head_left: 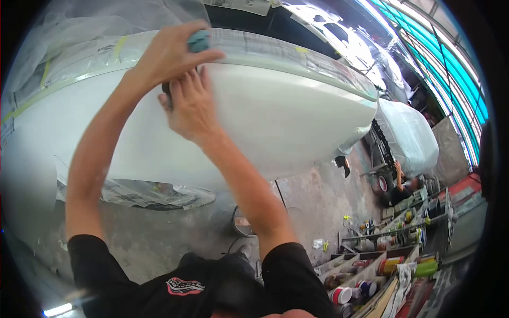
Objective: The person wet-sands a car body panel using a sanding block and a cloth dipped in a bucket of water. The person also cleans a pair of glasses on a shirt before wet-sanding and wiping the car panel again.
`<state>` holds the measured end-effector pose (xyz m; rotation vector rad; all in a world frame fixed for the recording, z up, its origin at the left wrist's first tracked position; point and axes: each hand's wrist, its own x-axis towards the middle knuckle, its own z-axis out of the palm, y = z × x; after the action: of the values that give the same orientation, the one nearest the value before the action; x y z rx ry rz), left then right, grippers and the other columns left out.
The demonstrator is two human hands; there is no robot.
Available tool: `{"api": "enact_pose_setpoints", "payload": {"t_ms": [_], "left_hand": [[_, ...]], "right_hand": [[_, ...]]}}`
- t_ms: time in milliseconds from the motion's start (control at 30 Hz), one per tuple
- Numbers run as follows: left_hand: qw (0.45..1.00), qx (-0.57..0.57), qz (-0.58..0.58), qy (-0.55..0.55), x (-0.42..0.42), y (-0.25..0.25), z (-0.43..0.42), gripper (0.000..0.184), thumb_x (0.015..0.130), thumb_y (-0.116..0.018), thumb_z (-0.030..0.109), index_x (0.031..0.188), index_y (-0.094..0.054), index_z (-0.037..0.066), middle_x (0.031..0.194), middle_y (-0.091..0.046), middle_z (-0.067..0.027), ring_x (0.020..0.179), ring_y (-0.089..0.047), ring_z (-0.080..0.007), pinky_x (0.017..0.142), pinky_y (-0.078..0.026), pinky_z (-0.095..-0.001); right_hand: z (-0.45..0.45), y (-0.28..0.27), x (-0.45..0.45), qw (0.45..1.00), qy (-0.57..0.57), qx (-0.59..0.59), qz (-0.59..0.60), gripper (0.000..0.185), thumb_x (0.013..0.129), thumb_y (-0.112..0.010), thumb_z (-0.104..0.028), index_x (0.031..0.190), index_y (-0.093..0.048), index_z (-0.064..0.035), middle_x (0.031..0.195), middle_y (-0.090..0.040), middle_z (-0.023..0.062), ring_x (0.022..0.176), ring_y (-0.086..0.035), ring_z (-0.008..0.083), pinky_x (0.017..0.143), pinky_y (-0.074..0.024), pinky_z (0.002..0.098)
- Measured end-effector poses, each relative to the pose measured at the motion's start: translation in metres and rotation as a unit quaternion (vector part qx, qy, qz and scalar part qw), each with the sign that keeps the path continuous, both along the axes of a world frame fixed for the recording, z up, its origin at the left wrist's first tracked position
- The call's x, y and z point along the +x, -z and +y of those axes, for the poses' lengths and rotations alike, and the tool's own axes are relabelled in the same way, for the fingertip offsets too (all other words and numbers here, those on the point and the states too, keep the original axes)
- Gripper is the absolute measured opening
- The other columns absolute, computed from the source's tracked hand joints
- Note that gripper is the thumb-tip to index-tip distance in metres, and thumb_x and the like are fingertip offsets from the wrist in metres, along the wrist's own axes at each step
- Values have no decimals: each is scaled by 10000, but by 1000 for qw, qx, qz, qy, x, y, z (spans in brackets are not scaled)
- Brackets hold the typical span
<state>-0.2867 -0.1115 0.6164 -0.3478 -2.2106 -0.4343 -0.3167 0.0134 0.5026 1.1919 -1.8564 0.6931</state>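
Observation:
My left hand (167, 53) is raised over the far edge of a white-primed car panel (275, 106). Between its thumb and fingers is a teal sponge or wadded cloth (199, 41); which of the two I cannot tell. Just below, my right hand (192, 103) lies on the panel with its fingers pointing away from me. A dark sanding block (167, 89) shows in part under that palm and thumb; the rest of it is hidden. Masking paper (254, 45) and tape border the panel's far edge.
Plastic sheeting (154, 195) covers the wheel area below the panel. A bucket (244, 222) stands on the floor near my feet. Shelves with several cans (389, 265) are at right. Another person (405, 191) crouches by a covered car part (408, 135).

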Motion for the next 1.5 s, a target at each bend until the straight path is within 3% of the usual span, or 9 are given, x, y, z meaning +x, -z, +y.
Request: {"api": "enact_pose_setpoints", "payload": {"t_ms": [200,433,633,733,833,1000,1167,1367,1500], "left_hand": [[973,-204,-106,-11,-16,-44,20,267,782,-752,159,998,-626,66,841,-697,-177,826,-671,-401,690,-522,-500],[951,-277,-136,16,-51,-29,78,304,735,-763,82,1021,-666,59,895,-721,-176,894,-707,-394,745,-573,-485],[985,-166,-38,-12,-15,-24,-30,370,772,-774,121,1103,-625,47,957,-707,-172,929,-685,-372,779,-544,-459],[994,-61,10,-93,29,4,-96,403,790,-789,161,1141,-623,55,976,-690,-159,897,-665,-357,782,-525,-448],[983,-35,135,-123,40,38,-120,368,801,-802,166,1109,-639,50,979,-683,-142,871,-645,-352,779,-514,-432],[938,-23,289,-189,71,101,-165,316,826,-815,113,1087,-648,54,977,-675,-120,872,-646,-303,793,-507,-394],[889,12,349,-297,94,133,-198,338,825,-815,131,1113,-645,82,1032,-670,-77,956,-621,-286,877,-466,-402],[888,20,358,-287,92,137,-196,360,814,-814,126,1129,-640,97,1029,-669,-71,956,-613,-284,904,-445,-405],[892,32,353,-280,96,137,-196,353,796,-824,123,1102,-650,94,1029,-673,-74,965,-617,-281,901,-446,-398]], "right_hand": [[130,-16,-44,990,139,8,-39,397,1077,-404,-289,1348,-609,-84,1443,-568,116,1378,-495,282,1191,-168,599],[9,-4,-1,999,-8,9,-35,503,899,-644,-166,1385,-556,-73,1432,-538,170,1373,-447,384,1170,-203,631],[198,-6,-79,981,189,-18,-26,458,1096,-324,-381,1349,-616,-134,1426,-590,91,1369,-503,287,1173,-177,620],[138,0,-67,994,104,-34,2,438,1089,-359,-350,1345,-606,-95,1422,-583,132,1362,-498,328,1170,-195,609],[7,0,-8,998,-2,-56,-1,435,911,-637,-239,1251,-571,24,1373,-550,225,1331,-478,401,1123,-301,616],[50,-22,-15,996,-2,90,22,409,965,-579,-241,1296,-563,-1,1394,-559,175,1362,-479,310,1179,-205,605],[211,-13,-83,985,168,6,-33,397,1074,-420,-310,1329,-605,-69,1413,-592,123,1353,-520,295,1173,-164,628],[-10,5,-4,999,-25,-36,-3,461,926,-623,-240,1332,-557,-32,1439,-522,221,1372,-456,393,1163,-239,618],[7,-17,-1,996,-8,90,27,433,958,-592,-257,1332,-554,-43,1429,-543,151,1380,-468,284,1178,-177,636]]}}
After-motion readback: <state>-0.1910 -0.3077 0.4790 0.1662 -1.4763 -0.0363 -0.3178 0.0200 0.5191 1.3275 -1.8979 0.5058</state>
